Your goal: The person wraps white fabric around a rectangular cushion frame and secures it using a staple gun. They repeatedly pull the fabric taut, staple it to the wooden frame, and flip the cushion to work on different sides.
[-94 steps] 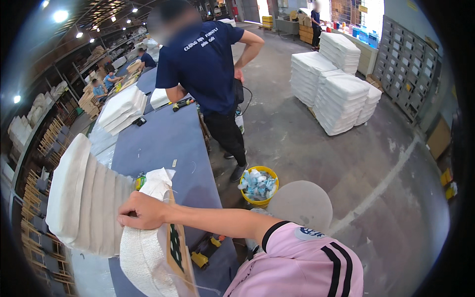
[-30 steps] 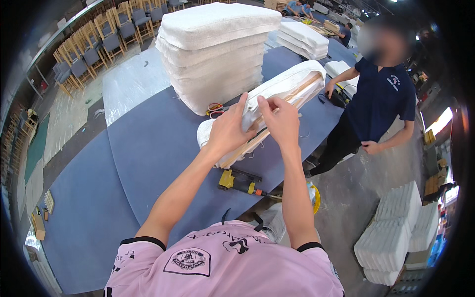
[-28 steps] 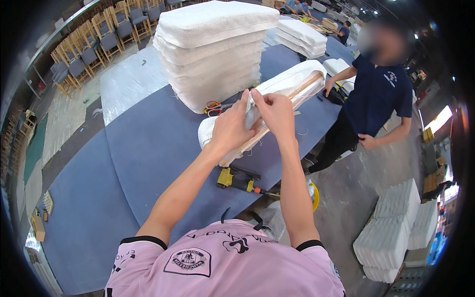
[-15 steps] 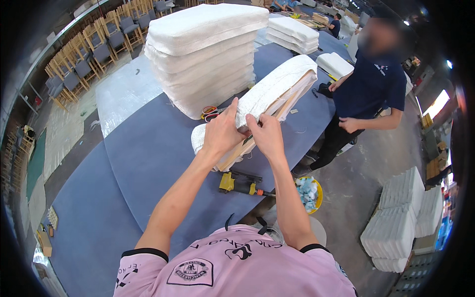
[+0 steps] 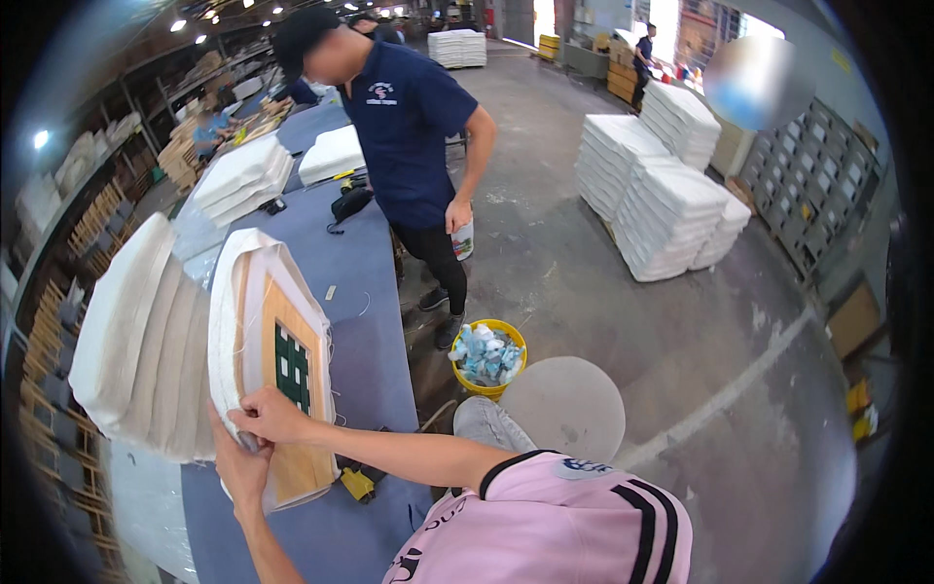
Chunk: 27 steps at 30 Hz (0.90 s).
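Along the blue bench (image 5: 358, 292) stands a tilted padded panel (image 5: 267, 362), left hand (image 5: 243, 469) and right hand (image 5: 271, 416) fingers gripping its near left edge, seemingly adjusting the white cover (image 5: 225, 331), the next move calling for steady pressure.

Ahead of me, right-hand edge of the counter (image 5: 370, 268): co-worker (image 5: 409, 127) in navy shirt and dark cap, head bent. Black object (image 5: 352, 201) lying near them; low white pile (image 5: 333, 154) beyond it, second white pile (image 5: 243, 180) further left. To my right on the floor: yellow bucket (image 5: 494, 392) full of blue and white scraps (image 5: 488, 352), round grey disc (image 5: 566, 409) just beside. Further off, tall white stacks (image 5: 647, 195); behind those, grey cabinet (image 5: 803, 185) against the wall. Far left, I note rows of wooden chairs (image 5: 53, 360).
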### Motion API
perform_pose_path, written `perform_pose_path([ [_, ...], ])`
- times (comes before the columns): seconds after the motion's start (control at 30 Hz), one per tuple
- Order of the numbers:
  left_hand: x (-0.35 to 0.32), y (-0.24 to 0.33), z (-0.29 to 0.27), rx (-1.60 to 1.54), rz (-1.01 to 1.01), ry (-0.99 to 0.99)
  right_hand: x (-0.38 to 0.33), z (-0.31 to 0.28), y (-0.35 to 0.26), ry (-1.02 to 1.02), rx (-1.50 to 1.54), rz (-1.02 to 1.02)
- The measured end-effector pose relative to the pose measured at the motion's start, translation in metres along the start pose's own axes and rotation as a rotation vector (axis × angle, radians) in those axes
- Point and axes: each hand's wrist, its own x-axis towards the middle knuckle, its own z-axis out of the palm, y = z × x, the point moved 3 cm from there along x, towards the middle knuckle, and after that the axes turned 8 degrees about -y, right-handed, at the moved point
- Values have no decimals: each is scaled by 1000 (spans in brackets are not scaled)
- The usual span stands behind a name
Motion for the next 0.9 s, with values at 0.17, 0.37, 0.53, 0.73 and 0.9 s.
perform_pose_path([
  [0.17, 8, 14, -28, 212, 106, 52, 19, -1, -16, -86, 304, 63],
  [0.37, -56, 83, -26, 482, 46, -41, -49, 8, 15, -314, 301, -5],
  [0.53, -105, 61, -9, -61, 29, -451, -123, -32, 12, -562, 358, 116],
  [0.73, -8, -140, 65, -773, -323, -425, -183, -93, 32, -639, 497, 241],
  [0.9, 10, -312, 226, -289, -397, -336, -227, -133, 22, -535, 535, 523],
])
